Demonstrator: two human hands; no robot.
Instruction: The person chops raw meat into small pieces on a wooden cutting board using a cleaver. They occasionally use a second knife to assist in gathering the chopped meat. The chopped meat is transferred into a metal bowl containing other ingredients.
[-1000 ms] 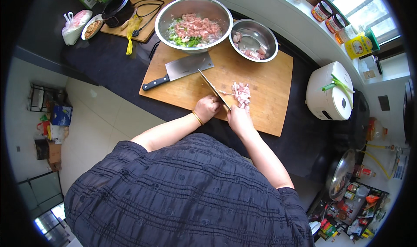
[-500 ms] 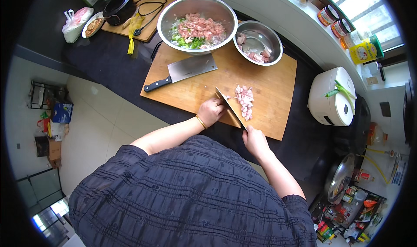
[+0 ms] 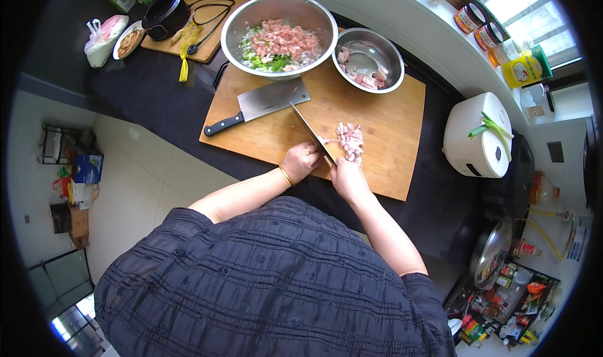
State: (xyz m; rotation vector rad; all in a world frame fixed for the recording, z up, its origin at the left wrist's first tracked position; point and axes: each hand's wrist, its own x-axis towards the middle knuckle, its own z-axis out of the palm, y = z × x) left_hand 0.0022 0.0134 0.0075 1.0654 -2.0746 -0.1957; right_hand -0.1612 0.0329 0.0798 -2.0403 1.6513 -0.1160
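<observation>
My right hand (image 3: 349,178) grips the handle of a knife (image 3: 309,127), its blade seen nearly edge-on and slanting away to the far left over the wooden cutting board (image 3: 386,127). Just left of the blade, my left hand (image 3: 300,161) is curled at the board's near edge; its fingers hide whatever they hold. To the right of the blade lies a small pile of chopped pale pink meat (image 3: 350,139), with a bit close to the blade. A cleaver (image 3: 274,98) with a black handle rests flat at the board's left.
Behind are a large steel bowl (image 3: 227,35) of minced meat and chopped greens, and a smaller steel bowl (image 3: 398,68) with meat pieces. A white rice cooker (image 3: 468,134) topped with green onion stands right. A plate (image 3: 118,48) and plastic bag (image 3: 103,39) sit far left.
My right hand and the knife have moved left and farther away, the blade tip now reaching close to the cleaver. My left hand stays nearly in place. The whole view has shifted slightly.
</observation>
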